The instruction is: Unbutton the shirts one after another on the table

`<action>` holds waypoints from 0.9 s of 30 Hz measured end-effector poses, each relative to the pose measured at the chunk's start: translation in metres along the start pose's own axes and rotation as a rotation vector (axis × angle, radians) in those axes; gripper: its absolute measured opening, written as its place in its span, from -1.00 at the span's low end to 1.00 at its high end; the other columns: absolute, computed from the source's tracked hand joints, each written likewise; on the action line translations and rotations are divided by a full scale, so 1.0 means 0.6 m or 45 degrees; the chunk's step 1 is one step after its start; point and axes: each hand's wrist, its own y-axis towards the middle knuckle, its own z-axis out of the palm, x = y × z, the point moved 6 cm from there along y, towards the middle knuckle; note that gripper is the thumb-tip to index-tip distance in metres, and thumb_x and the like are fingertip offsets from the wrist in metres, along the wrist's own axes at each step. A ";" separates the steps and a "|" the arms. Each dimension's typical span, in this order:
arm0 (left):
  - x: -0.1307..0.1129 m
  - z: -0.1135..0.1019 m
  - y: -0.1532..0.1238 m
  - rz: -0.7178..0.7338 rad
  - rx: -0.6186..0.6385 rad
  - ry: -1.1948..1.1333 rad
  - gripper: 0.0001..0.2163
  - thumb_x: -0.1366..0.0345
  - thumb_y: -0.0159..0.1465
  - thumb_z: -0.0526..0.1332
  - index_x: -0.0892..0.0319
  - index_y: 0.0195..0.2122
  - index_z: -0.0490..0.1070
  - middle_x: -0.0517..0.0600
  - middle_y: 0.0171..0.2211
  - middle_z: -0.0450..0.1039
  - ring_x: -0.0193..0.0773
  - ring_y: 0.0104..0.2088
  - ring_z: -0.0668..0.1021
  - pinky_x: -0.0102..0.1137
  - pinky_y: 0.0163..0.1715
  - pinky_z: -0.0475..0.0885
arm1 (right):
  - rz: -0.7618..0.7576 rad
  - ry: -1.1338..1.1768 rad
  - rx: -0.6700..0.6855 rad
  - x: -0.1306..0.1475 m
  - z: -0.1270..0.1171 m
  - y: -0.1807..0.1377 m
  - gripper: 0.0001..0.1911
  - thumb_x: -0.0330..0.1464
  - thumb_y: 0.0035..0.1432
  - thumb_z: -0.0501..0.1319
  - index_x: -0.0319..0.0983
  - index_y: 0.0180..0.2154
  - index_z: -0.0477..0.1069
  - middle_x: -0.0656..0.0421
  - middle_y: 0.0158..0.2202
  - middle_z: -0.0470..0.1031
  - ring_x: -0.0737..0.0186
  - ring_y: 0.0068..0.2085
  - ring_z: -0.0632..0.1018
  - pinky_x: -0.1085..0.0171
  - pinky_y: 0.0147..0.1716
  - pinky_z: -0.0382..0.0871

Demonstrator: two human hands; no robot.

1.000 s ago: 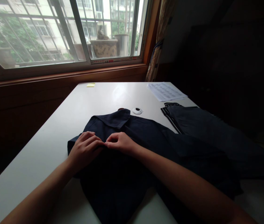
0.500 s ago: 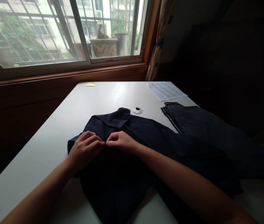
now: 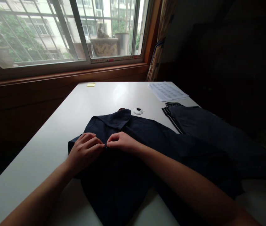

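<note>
A dark navy shirt (image 3: 147, 138) lies spread on the white table (image 3: 59, 131), its collar pointing toward the window. My left hand (image 3: 85, 150) and my right hand (image 3: 121, 142) meet fingertip to fingertip at the middle of the shirt front, just below the collar. Both hands have their fingers curled and pinch the fabric where the two front edges come together. What exactly sits between the fingertips is too small and dark to make out.
A second dark garment with striped trim (image 3: 194, 122) lies at the right of the table. A printed paper sheet (image 3: 167, 91), a small white round object (image 3: 138, 110) and a yellow sticky note (image 3: 90, 84) lie farther back. A window and wooden sill stand behind.
Both hands stay pinched at the same spot on the shirt front; only slight shifts of the fingers and of the view.
</note>
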 end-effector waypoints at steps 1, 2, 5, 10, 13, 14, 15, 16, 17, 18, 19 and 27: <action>-0.002 -0.001 0.000 0.017 -0.003 0.009 -0.86 0.40 0.27 0.29 0.06 -0.16 0.51 -0.04 -0.29 0.58 -0.12 -0.16 0.50 -0.13 -0.06 0.43 | 0.016 -0.002 0.004 -0.001 0.001 0.000 -0.85 -0.33 -0.01 0.31 -0.25 -0.38 0.60 0.25 -0.48 0.52 0.34 -0.40 0.46 0.38 -0.38 0.28; -0.004 -0.002 0.001 0.031 -0.008 0.018 -0.85 0.41 0.26 0.29 0.07 -0.16 0.51 -0.04 -0.30 0.57 -0.12 -0.17 0.50 -0.13 -0.06 0.43 | 0.038 -0.001 0.012 -0.002 0.001 0.000 -0.85 -0.32 -0.01 0.31 -0.25 -0.38 0.60 0.25 -0.48 0.51 0.34 -0.42 0.46 0.38 -0.39 0.28; -0.009 -0.005 0.003 0.056 -0.001 0.052 -0.85 0.41 0.26 0.29 0.06 -0.17 0.51 -0.05 -0.31 0.57 -0.14 -0.20 0.50 -0.12 -0.04 0.43 | 0.115 -0.039 0.049 -0.005 0.002 -0.001 -0.84 -0.30 0.01 0.32 -0.26 -0.38 0.60 0.23 -0.50 0.51 0.36 -0.46 0.44 0.38 -0.43 0.28; -0.015 -0.004 0.005 0.074 0.046 0.118 -0.88 0.39 0.28 0.26 0.04 -0.19 0.52 -0.06 -0.35 0.54 -0.18 -0.26 0.51 -0.14 -0.04 0.44 | 0.136 -0.230 0.057 0.000 -0.001 -0.004 -0.81 -0.27 0.04 0.32 -0.26 -0.42 0.62 0.22 -0.52 0.53 0.35 -0.47 0.44 0.38 -0.49 0.22; -0.017 -0.003 0.004 0.084 0.041 0.148 -0.89 0.37 0.30 0.24 0.03 -0.20 0.52 -0.06 -0.36 0.53 -0.20 -0.29 0.52 -0.16 -0.05 0.45 | 0.122 -0.239 0.085 0.001 0.000 -0.004 -0.80 -0.26 0.06 0.31 -0.26 -0.44 0.62 0.23 -0.53 0.53 0.36 -0.48 0.42 0.38 -0.51 0.17; -0.017 -0.003 0.003 0.088 0.039 0.158 -0.89 0.37 0.30 0.24 0.04 -0.20 0.51 -0.05 -0.37 0.53 -0.20 -0.29 0.52 -0.16 -0.06 0.46 | 0.119 -0.234 0.091 0.000 0.000 -0.004 -0.79 -0.26 0.06 0.30 -0.26 -0.44 0.62 0.23 -0.53 0.53 0.36 -0.49 0.41 0.37 -0.51 0.16; -0.018 -0.003 0.003 0.091 0.041 0.166 -0.89 0.37 0.30 0.24 0.04 -0.20 0.51 -0.05 -0.37 0.53 -0.20 -0.29 0.52 -0.16 -0.06 0.46 | 0.117 -0.225 0.097 -0.001 0.000 -0.003 -0.79 -0.25 0.06 0.30 -0.26 -0.44 0.62 0.23 -0.53 0.53 0.36 -0.49 0.40 0.37 -0.51 0.15; -0.019 -0.002 0.003 0.095 0.039 0.172 -0.89 0.38 0.30 0.24 0.05 -0.20 0.51 -0.05 -0.37 0.52 -0.20 -0.28 0.52 -0.16 -0.07 0.46 | 0.117 -0.211 0.103 -0.002 0.000 -0.003 -0.79 -0.25 0.06 0.30 -0.26 -0.44 0.62 0.23 -0.53 0.54 0.36 -0.49 0.40 0.36 -0.50 0.16; -0.020 -0.002 0.003 0.098 0.038 0.176 -0.89 0.39 0.30 0.25 0.06 -0.19 0.50 -0.05 -0.36 0.52 -0.20 -0.28 0.51 -0.17 -0.08 0.46 | 0.120 -0.194 0.110 -0.004 0.000 -0.002 -0.78 -0.25 0.06 0.30 -0.26 -0.43 0.62 0.22 -0.52 0.54 0.36 -0.48 0.40 0.36 -0.49 0.16; -0.021 -0.003 0.003 0.102 0.032 0.178 -0.89 0.39 0.29 0.25 0.07 -0.19 0.49 -0.05 -0.36 0.52 -0.19 -0.28 0.51 -0.17 -0.09 0.46 | 0.123 -0.175 0.119 -0.006 0.001 -0.002 -0.78 -0.24 0.06 0.30 -0.26 -0.43 0.62 0.22 -0.51 0.54 0.36 -0.48 0.40 0.36 -0.48 0.17; -0.023 -0.003 0.004 0.105 0.025 0.179 -0.89 0.40 0.29 0.26 0.08 -0.19 0.48 -0.05 -0.36 0.53 -0.19 -0.27 0.50 -0.18 -0.10 0.45 | 0.126 -0.156 0.130 -0.008 0.001 -0.001 -0.78 -0.24 0.06 0.31 -0.26 -0.43 0.62 0.21 -0.51 0.55 0.35 -0.48 0.40 0.35 -0.48 0.17; -0.029 -0.006 0.007 0.117 -0.043 0.177 -0.87 0.44 0.27 0.27 0.10 -0.18 0.46 -0.04 -0.34 0.54 -0.16 -0.25 0.50 -0.20 -0.19 0.43 | 0.145 0.002 0.155 -0.006 0.002 -0.005 -0.80 -0.26 0.05 0.32 -0.27 -0.43 0.61 0.20 -0.48 0.55 0.37 -0.46 0.39 0.36 -0.44 0.20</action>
